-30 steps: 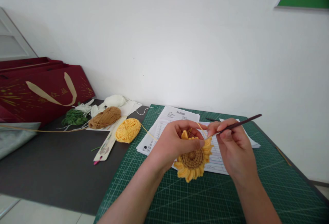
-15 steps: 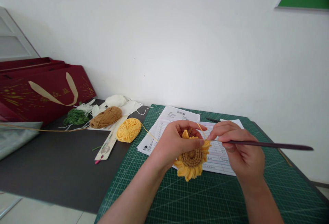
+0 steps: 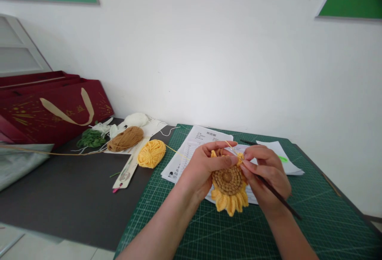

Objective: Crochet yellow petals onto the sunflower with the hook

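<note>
My left hand (image 3: 205, 164) pinches the upper edge of a crocheted sunflower (image 3: 228, 180) with a brown centre and yellow petals. A strand of yellow yarn runs over its raised index finger. In my right hand (image 3: 267, 172) is a crochet hook (image 3: 279, 197) with a dark handle, slanting down to the right. The hook's thin metal end meets the flower's top edge beside my left thumb; its very tip is hard to make out. My right fingertips are at the petals there. The yellow yarn ball (image 3: 151, 154) lies to the left, its strand leading toward my left hand.
Printed sheets (image 3: 203, 134) lie on a green cutting mat (image 3: 215, 234) beneath my hands. Left of it on the dark table (image 3: 74, 196) are brown yarn (image 3: 125, 138), green yarn (image 3: 91, 138), white yarn (image 3: 135, 119) and a paper tag (image 3: 127, 174). Red gift bags (image 3: 53, 105) stand behind.
My right hand has moved in toward the flower, and the hook has swung from nearly level to slanting down right. The flower now faces me more fully. The view has shifted slightly.
</note>
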The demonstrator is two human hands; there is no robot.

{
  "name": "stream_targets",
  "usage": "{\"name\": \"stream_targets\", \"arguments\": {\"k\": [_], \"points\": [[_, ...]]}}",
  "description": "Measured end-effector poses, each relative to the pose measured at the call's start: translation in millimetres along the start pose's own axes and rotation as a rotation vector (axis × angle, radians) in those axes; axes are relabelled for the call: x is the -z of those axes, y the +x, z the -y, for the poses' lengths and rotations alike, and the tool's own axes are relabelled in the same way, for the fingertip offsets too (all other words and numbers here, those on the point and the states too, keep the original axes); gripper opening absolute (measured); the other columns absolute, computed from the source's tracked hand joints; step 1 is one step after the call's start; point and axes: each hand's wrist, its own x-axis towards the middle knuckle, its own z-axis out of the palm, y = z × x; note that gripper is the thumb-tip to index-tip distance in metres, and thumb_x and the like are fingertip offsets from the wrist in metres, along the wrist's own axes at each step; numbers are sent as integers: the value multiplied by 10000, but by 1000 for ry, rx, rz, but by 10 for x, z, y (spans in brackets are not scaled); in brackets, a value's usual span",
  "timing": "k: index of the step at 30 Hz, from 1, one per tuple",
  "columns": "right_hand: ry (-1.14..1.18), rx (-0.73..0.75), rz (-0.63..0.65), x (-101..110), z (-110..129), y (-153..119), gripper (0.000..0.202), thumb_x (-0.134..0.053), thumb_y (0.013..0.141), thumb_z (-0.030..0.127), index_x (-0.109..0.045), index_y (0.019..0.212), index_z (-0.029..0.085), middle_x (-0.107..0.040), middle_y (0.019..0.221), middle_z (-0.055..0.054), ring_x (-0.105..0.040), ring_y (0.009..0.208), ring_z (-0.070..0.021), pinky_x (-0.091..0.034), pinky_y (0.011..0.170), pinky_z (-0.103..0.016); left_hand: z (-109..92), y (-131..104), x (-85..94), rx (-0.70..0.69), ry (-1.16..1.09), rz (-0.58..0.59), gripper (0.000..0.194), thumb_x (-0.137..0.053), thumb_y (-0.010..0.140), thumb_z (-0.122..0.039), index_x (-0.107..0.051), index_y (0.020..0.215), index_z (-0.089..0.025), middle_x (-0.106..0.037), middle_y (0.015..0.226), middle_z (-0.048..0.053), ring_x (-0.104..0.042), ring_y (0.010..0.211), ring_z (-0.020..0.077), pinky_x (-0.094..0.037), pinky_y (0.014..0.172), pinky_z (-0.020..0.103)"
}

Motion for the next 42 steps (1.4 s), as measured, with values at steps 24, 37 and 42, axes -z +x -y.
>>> {"name": "stream_targets", "arguments": {"k": [24,37,42], "points": [[588,-822,-182,-175,38,10,166,-692,905,383,-627,839,246,-623,834,-12,-604,757,-162,-529,688,-306,-11,3,31,-124,168,24,227,-922,587,-265,-772,731,-174,-781,874,49,-675,781,172,-520,764,315],[-63,-236,-185,-194,72,-64,251,-659,886,95,-713,1038,288,-733,967,-48,-698,911,-234,-580,796,-429,29,66,-9,-149,204,-68,384,-949,486,-158,-812,844,-171,-702,702,0,-596,680,132,-450,660,249],[-238,-37,-85,-102,96,-33,480,-669,847,16,-686,1211,330,-734,1017,-44,-703,931,-234,-591,795,-424,69,19,-38,-69,69,-61,409,-957,527,-234,-813,908,-186,-707,720,-8,-613,660,110,-458,689,252]]}}
